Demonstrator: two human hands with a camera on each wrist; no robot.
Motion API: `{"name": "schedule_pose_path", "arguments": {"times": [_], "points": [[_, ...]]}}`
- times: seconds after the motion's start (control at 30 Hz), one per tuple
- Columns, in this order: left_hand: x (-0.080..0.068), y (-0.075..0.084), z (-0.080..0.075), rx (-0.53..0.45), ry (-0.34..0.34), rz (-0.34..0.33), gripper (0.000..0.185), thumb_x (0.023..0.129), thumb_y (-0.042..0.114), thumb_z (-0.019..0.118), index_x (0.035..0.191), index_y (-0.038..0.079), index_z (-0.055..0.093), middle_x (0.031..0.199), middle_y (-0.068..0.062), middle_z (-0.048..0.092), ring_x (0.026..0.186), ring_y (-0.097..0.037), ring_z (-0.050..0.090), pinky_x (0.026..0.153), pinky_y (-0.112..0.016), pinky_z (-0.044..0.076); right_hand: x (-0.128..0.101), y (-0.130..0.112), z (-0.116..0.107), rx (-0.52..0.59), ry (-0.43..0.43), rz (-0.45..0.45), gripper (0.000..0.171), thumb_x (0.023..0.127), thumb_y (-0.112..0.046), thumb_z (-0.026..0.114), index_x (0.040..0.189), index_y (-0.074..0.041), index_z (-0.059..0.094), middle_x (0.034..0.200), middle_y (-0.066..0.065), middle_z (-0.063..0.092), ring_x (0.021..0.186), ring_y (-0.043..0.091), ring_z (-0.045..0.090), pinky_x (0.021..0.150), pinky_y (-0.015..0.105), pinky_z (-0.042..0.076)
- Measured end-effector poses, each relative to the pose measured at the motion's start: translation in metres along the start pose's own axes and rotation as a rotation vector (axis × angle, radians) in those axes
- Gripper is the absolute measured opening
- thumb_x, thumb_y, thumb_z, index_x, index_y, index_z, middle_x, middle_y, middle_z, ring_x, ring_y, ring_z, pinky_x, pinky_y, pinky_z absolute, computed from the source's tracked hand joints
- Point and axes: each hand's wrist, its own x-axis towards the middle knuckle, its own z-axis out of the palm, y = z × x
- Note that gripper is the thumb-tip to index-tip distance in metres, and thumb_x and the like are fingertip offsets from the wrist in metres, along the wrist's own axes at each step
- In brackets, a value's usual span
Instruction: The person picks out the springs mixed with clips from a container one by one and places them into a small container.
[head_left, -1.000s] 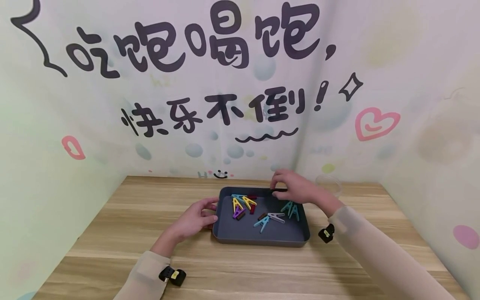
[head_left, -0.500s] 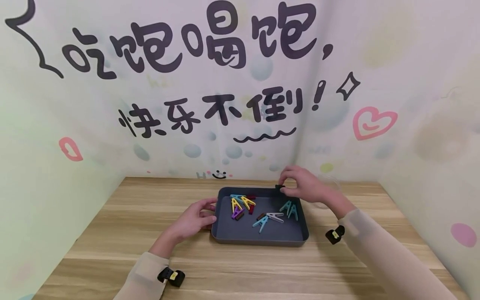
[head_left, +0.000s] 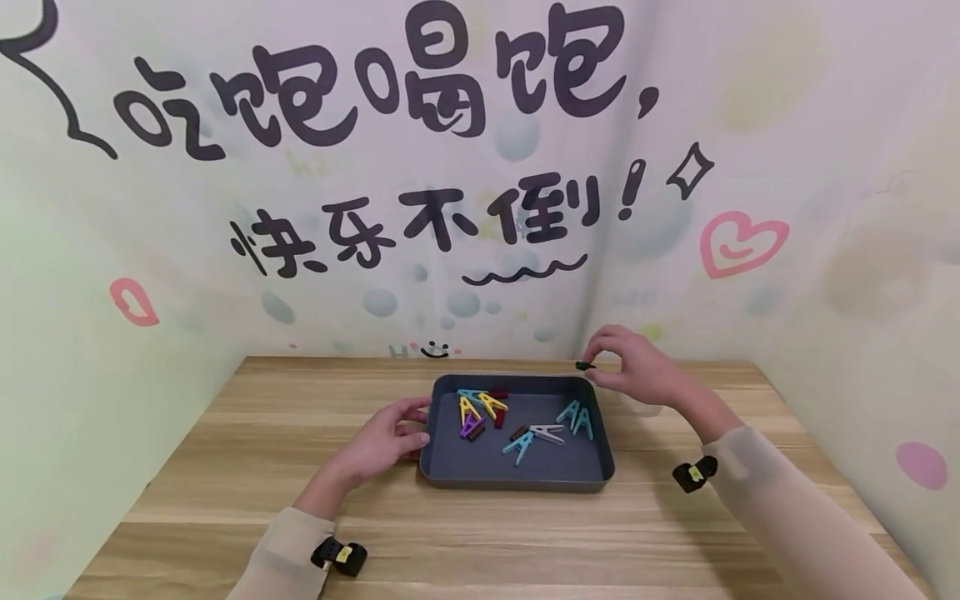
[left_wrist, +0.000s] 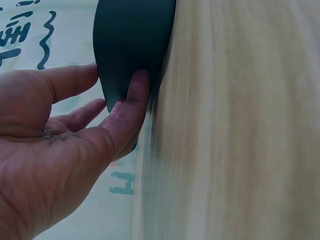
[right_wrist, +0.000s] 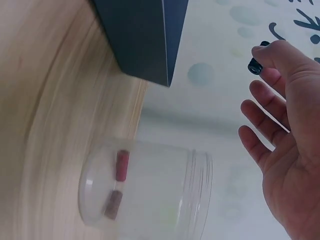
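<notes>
A dark grey tray [head_left: 517, 481] sits mid-table and holds several coloured clothes pegs [head_left: 525, 437]. My left hand [head_left: 408, 425] lies against the tray's left wall, its fingers fairly straight; in the left wrist view the fingers [left_wrist: 132, 107] press on the tray's wall [left_wrist: 135, 45]. My right hand [head_left: 603, 367] hovers past the tray's far right corner and pinches a small black peg [head_left: 584, 365] between thumb and forefinger. The right wrist view shows the black peg [right_wrist: 255, 64] at the fingertips, above a clear jar [right_wrist: 150, 190] that lies on its side.
The jar holds two reddish pegs [right_wrist: 117, 187] and is mostly hidden behind my right hand in the head view. The wooden table [head_left: 262, 467] is closed in by printed walls [head_left: 450, 208] at the back and both sides.
My right hand has lifted the black peg from the tray's far rim and carried it up and to the right. The left hand has stayed on the tray's left wall.
</notes>
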Motion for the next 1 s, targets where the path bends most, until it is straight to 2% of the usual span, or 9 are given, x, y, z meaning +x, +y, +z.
{"name": "schedule_pose_path", "arguments": {"times": [0.43, 0.8, 1.0], "points": [[-0.003, 0.0, 0.0, 0.015, 0.002, 0.008, 0.06, 0.105, -0.001, 0.062, 0.16, -0.003, 0.038, 0.145, -0.028, 0.053, 0.126, -0.041, 0.064, 0.094, -0.048, 0.061, -0.021, 0.023, -0.013, -0.019, 0.103, 0.027, 0.011, 0.093, -0.01, 0.081, 0.101, -0.014, 0.075, 0.111, 0.003, 0.067, 0.102, 0.024, 0.063, 0.09, 0.051, 0.058], [-0.001, -0.003, 0.0, 0.033, 0.005, 0.015, 0.059, 0.105, 0.0, 0.062, 0.16, -0.003, 0.039, 0.145, -0.027, 0.054, 0.126, -0.04, 0.064, 0.094, -0.045, 0.061, -0.04, 0.046, -0.024, -0.054, 0.191, 0.072, 0.01, 0.093, -0.009, 0.081, 0.101, -0.01, 0.076, 0.111, 0.006, 0.067, 0.102, 0.029, 0.064, 0.085, 0.053, 0.055], [0.0, -0.003, 0.0, 0.029, 0.005, 0.008, 0.059, 0.105, 0.0, 0.061, 0.16, -0.002, 0.039, 0.144, -0.027, 0.054, 0.127, -0.04, 0.063, 0.094, -0.045, 0.061, -0.048, 0.059, -0.026, -0.069, 0.203, 0.108, 0.008, 0.094, -0.007, 0.08, 0.101, -0.006, 0.075, 0.11, 0.01, 0.066, 0.104, 0.037, 0.063, 0.084, 0.056, 0.054]]}}
